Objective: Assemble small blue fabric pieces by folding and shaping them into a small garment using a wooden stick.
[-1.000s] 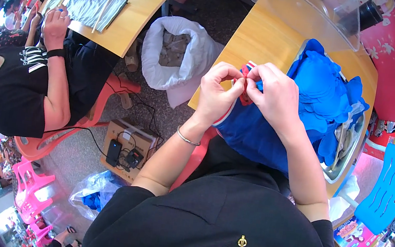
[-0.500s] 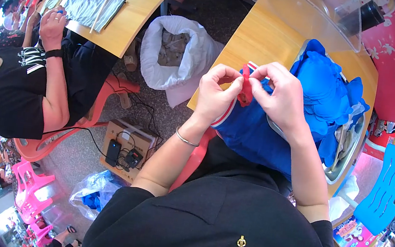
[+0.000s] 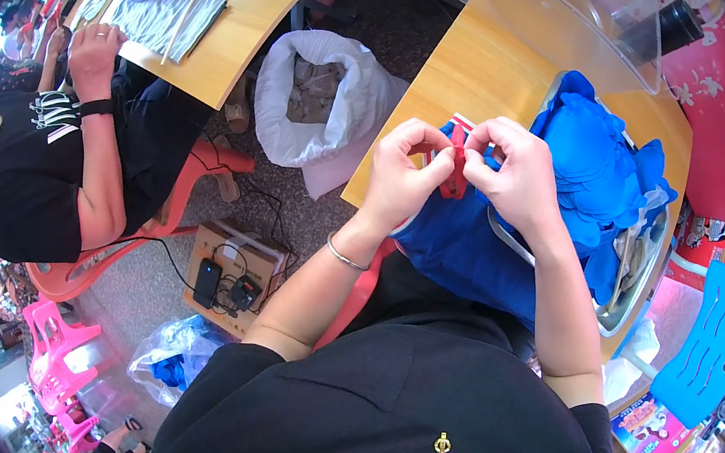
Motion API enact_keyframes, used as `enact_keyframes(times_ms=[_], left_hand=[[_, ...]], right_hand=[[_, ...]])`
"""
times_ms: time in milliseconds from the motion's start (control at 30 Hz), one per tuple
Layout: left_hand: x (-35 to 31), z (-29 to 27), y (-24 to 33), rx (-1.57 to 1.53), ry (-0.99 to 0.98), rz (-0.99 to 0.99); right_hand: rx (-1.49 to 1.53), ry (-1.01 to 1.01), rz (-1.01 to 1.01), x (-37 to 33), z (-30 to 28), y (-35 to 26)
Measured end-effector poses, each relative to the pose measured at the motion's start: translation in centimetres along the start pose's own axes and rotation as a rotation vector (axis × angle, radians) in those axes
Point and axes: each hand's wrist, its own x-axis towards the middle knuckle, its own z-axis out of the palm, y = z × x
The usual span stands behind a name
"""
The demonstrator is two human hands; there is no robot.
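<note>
My left hand (image 3: 403, 175) and my right hand (image 3: 518, 178) meet at the near edge of the table, both closed in a pinch. Between their thumbs and fingertips is a small, crumpled red piece of cloth (image 3: 453, 185). The fingers cover its upper part. Beneath my hands, a dark blue cloth (image 3: 467, 257) lies over my lap and against the table edge. A red-and-white striped band shows by my fingers. Right of my right hand, a pile of bright blue cloth pieces (image 3: 585, 145) fills a metal tray (image 3: 611, 326).
A clear plastic bin (image 3: 559, 24) and a black cylinder (image 3: 679, 30) stand at the far right. A white sack (image 3: 354, 108) sits on the floor between the tables. At left sits a co-worker (image 3: 34, 177). A cardboard box (image 3: 237, 256) with cables lies behind, near a blue chair (image 3: 708, 346).
Both hands shift slightly, the left fingertips moving right, and the red piece turns a little between them. The co-worker's hand lowers slightly.
</note>
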Motion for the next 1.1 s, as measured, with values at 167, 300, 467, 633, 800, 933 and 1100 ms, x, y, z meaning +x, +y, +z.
enact_keyframes(times_ms=[167, 300, 467, 633, 800, 933, 1100], left_hand=[[0.4, 0.7, 0.9, -0.117, 0.072, -0.045], [0.9, 0.5, 0.8, -0.128, 0.047, 0.101], [1.8, -1.1, 0.4, 0.075, -0.12, 0.216], [2.0, -0.5, 1.2, -0.005, -0.097, 0.285], [2.8, -1.3, 0.8, 0.092, -0.304, 0.341], [2.9, -0.7, 0.5, 0.044, -0.286, 0.292], [3.0, -1.0, -0.8, 0.091, -0.289, 0.21]], right_hand=[[0.259, -0.072, 0.126, 0.1, -0.1, 1.2], [0.309, -0.119, 0.197, 0.3, -0.2, 1.1], [0.357, -0.12, 0.144, 0.3, -0.3, 1.4], [0.47, -0.188, 0.225, 0.4, -0.6, 2.0], [0.57, -0.213, 0.217, 0.5, -0.7, 2.6], [0.701, -0.188, 0.201, 0.4, -0.2, 3.3], [0.103, 0.094, -0.02, 0.3, -0.4, 1.3]])
